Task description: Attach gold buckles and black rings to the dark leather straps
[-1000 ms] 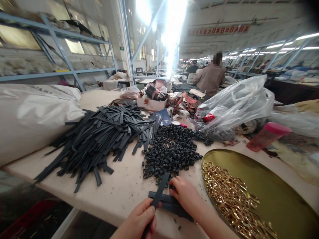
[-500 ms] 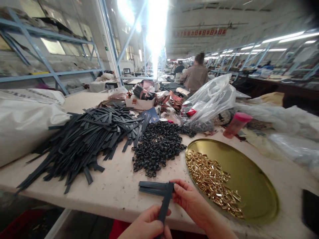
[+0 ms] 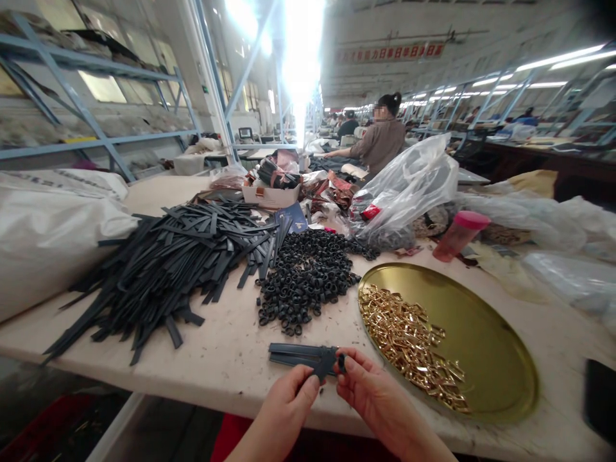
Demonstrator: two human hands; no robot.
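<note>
My left hand (image 3: 291,398) pinches a dark strap (image 3: 323,367) between thumb and fingers, near the table's front edge. Small and black, a loop (image 3: 341,362) sits in the fingertips of my right hand (image 3: 366,388), right by the strap's end. Whether the strap enters the loop I cannot tell. Beneath the held strap, a couple of similar straps (image 3: 291,353) lie flat on the table. A heap of black loops (image 3: 308,276) is just beyond my hands. To its left spreads a large pile of dark straps (image 3: 168,269).
On the right, a golden oval tray (image 3: 491,359) carries many small gold metal fittings (image 3: 414,350). Behind it stand a pink-lidded jar (image 3: 459,236) and a clear plastic bag (image 3: 409,186). A white sack (image 3: 52,237) bounds the left side. Farther back, a person (image 3: 382,141) works.
My left hand has moved up along the strap, closer to its end. The strap has swung from nearly upright to slanted. The loop now shows in my right fingertips.
</note>
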